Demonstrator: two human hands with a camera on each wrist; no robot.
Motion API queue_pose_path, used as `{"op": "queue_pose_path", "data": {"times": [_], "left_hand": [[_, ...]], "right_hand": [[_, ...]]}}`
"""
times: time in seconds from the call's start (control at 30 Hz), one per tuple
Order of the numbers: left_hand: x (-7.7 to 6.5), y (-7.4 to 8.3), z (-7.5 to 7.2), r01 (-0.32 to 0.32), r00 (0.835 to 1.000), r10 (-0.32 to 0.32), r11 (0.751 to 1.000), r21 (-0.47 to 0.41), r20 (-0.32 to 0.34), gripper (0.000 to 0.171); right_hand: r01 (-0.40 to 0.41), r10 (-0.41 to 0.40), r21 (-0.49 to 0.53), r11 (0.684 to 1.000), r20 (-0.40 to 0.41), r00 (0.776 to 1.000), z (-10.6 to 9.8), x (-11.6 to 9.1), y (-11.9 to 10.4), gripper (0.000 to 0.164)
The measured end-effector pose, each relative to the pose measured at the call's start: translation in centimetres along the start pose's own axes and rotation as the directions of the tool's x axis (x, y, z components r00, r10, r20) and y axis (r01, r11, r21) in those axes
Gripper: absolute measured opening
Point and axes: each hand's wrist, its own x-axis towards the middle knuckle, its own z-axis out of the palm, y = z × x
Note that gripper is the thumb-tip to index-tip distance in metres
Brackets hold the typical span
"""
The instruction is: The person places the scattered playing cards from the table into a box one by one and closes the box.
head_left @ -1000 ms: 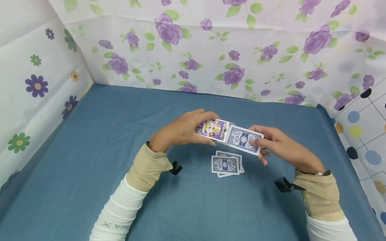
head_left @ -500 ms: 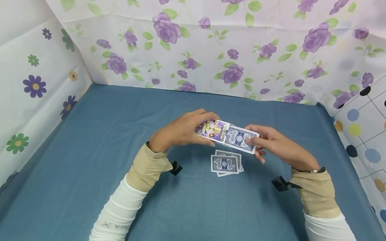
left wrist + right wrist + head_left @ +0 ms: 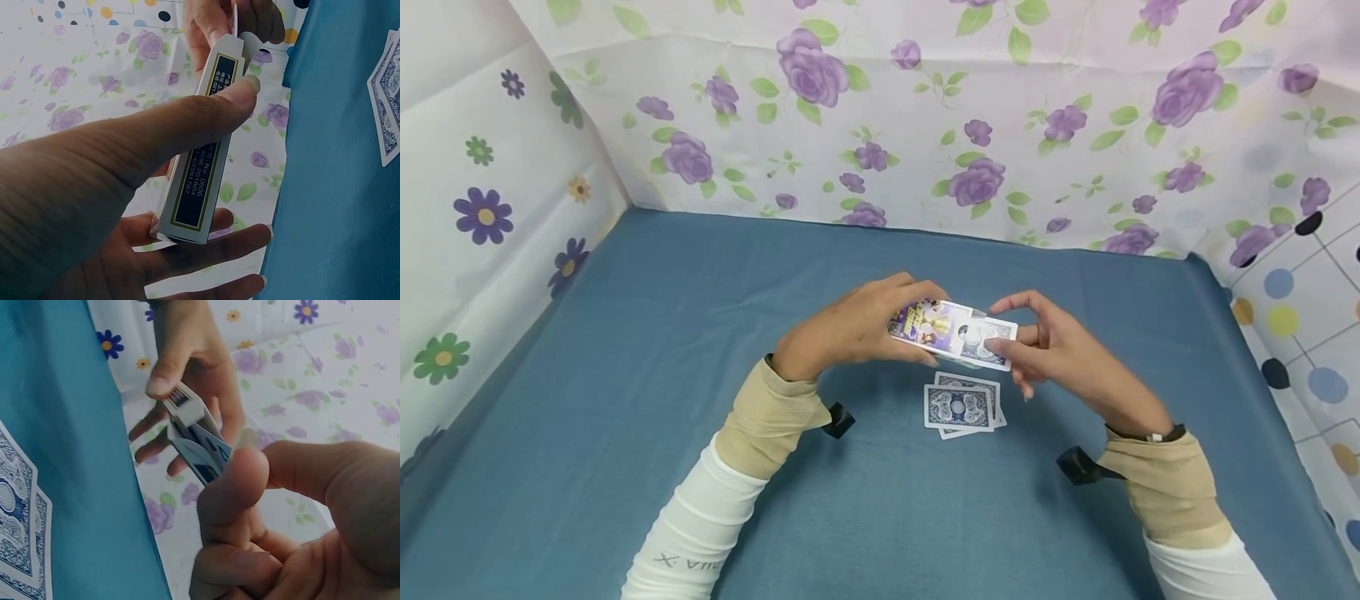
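Note:
My left hand (image 3: 865, 325) grips a purple-and-white playing card box (image 3: 934, 321) from its left end, thumb on the near side. In the left wrist view, the thumb presses the dark printed side of the card box (image 3: 195, 194). Blue-backed playing cards (image 3: 976, 340) stick partly out of the box's right end. My right hand (image 3: 1052, 354) pinches their outer end, thumb on top and other fingers curled below; its index finger reaches to the far corner. A raised flap shows at the box mouth in the right wrist view, with the cards (image 3: 212, 447) inside.
Several blue-backed cards (image 3: 958, 408) lie face down in a loose overlapping pile on the blue tablecloth (image 3: 880, 500), just below the hands. A floral sheet (image 3: 880, 125) hangs behind the table. A polka-dot tiled covering (image 3: 1292, 333) borders the right side.
My right hand has moved left, sliding the cards deeper into the box, so less of them sticks out. Its index finger has straightened. The left hand and the pile stay in place.

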Motion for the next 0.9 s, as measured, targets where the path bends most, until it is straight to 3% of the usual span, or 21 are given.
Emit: {"op": "queue_pose_path", "data": {"times": [0.1,0.33,0.5,0.9], "left_hand": [[-0.02,-0.03,0.02,-0.003,1.000,0.003,1.000,0.000,0.003,0.064],[0.02,-0.06,-0.01,0.003,1.000,-0.003,1.000,0.002,-0.001,0.066],[0.07,-0.05,-0.01,0.004,1.000,-0.004,1.000,0.013,-0.005,0.066],[-0.04,0.17,0.02,-0.009,1.000,0.009,1.000,0.002,0.012,0.064]], "right_hand": [[0.009,-0.009,-0.003,1.000,-0.027,1.000,0.51,0.13,-0.20,0.057],[0.033,-0.034,-0.027,0.999,-0.054,0.998,0.14,-0.12,-0.33,0.046],[0.077,-0.077,-0.029,0.997,-0.014,0.997,-0.05,-0.11,-0.21,0.042],[0.079,-0.079,-0.023,0.997,0.006,0.997,0.72,0.74,0.60,0.042]]}}
